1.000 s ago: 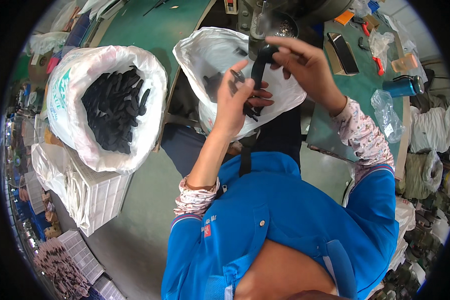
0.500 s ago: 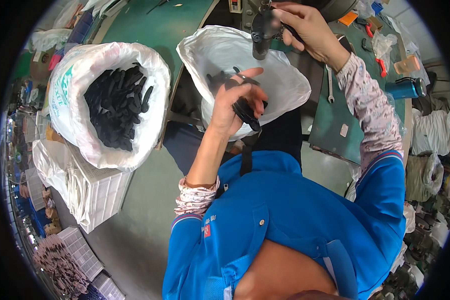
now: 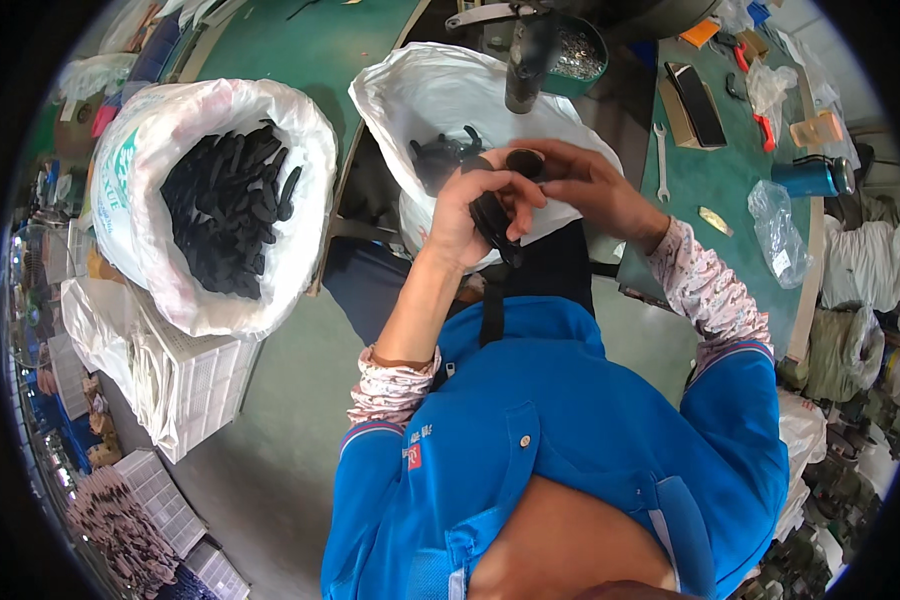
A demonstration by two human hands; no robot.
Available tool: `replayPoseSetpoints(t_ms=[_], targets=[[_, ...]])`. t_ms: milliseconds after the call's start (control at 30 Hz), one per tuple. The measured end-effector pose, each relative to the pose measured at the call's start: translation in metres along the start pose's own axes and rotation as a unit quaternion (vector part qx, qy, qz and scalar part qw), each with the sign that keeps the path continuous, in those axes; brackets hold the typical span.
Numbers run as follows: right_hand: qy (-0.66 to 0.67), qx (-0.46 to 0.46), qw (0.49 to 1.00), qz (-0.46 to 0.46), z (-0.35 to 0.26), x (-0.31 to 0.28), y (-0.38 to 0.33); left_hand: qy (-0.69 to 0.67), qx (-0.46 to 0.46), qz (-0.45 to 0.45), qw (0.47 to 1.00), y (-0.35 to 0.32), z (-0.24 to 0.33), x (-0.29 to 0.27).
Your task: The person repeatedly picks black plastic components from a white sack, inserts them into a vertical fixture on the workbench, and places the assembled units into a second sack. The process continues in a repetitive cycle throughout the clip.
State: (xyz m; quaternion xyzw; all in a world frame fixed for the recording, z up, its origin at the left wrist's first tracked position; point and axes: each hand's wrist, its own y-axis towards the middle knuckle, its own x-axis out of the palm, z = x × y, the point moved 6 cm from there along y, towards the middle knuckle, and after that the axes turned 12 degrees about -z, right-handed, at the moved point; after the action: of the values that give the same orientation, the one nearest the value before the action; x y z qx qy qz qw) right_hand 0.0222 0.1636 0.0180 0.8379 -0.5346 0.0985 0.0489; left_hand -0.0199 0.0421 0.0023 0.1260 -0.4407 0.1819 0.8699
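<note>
My left hand [image 3: 462, 215] is curled closed around several dark, elongated handle-like pieces [image 3: 492, 218], which stick out below its fingers. My right hand [image 3: 598, 192] meets it from the right, with thumb and fingers pinching a black rounded-end piece [image 3: 523, 163] at the left fingertips. Fingers hide part of that piece. Both hands are over the near side of an open white sack [image 3: 395, 85] with similar black pieces [image 3: 448, 150] inside. Just beyond the hands stands a dark cylindrical machine part [image 3: 526, 75].
Left of the hands, a white sack [image 3: 315, 150] full of black pieces rests by a white crate [image 3: 205, 385]. A green container [image 3: 600, 70] of small metal bits sits behind the machine part. On the right bench lie a wrench [image 3: 662, 165], phone [image 3: 698, 105], blue bottle [image 3: 805, 178] and plastic wrap [image 3: 778, 240].
My right hand has come down from the machine part to my left hand, bringing a black piece. The phone and green container are now uncovered. My left hand keeps its pieces.
</note>
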Motion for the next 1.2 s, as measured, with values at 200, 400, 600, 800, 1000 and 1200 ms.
replayPoseSetpoints(t_ms=[200, 400, 600, 800, 1000, 1200], targets=[[0.024, -0.024, 0.995, 0.093, 0.028, -0.014, 0.001, 0.007, 0.007, -0.014, 1.000, -0.001, -0.005, -0.001], [-0.011, -0.015, 0.996, 0.085, -0.008, -0.009, 0.002, -0.003, -0.009, 0.023, 1.000, 0.003, -0.012, -0.008], [-0.265, -0.068, 0.960, 0.062, -0.005, -0.003, 0.004, -0.009, -0.103, -0.044, 0.994, 0.007, -0.025, 0.000], [-0.172, -0.067, 0.973, 0.139, -0.072, -0.033, 0.008, 0.048, -0.076, 0.116, 0.989, 0.003, -0.017, -0.016], [-0.151, -0.128, 0.941, 0.274, -0.151, -0.050, 0.045, 0.063, -0.051, 0.127, 0.989, 0.002, -0.015, -0.022], [-0.118, 0.056, 0.970, 0.207, -0.144, -0.060, 0.061, 0.079, -0.004, 0.150, 0.986, 0.001, -0.005, -0.022]])
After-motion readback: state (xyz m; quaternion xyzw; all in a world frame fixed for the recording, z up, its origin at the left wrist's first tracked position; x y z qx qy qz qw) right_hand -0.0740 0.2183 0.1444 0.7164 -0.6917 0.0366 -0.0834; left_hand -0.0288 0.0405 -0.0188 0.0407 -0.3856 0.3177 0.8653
